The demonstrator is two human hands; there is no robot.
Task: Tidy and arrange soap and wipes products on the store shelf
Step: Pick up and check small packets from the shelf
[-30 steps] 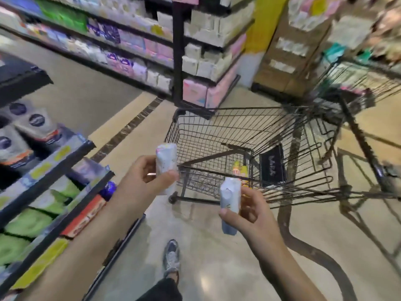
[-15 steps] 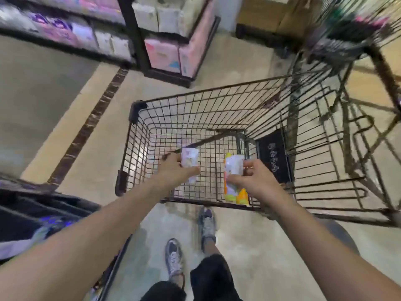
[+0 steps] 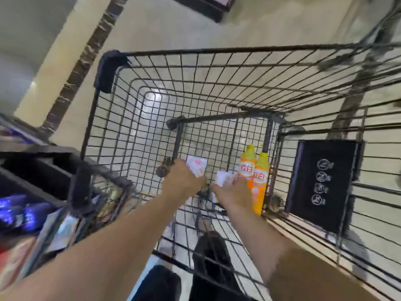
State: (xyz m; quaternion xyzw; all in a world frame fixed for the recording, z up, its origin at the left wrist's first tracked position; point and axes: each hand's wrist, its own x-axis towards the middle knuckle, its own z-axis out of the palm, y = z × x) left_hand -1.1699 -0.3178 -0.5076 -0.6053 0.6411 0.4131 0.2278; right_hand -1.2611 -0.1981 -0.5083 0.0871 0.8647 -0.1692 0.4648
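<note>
Gripping one wipes pack (image 3: 197, 168) each, both hands (image 3: 184, 181) deep inside cart (image 3: 195, 53)

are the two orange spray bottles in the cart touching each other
Touching. The head view shows the two orange spray bottles lying side by side in the shopping cart, their bodies pressed together with no gap visible between them, beside the right hand.
</note>
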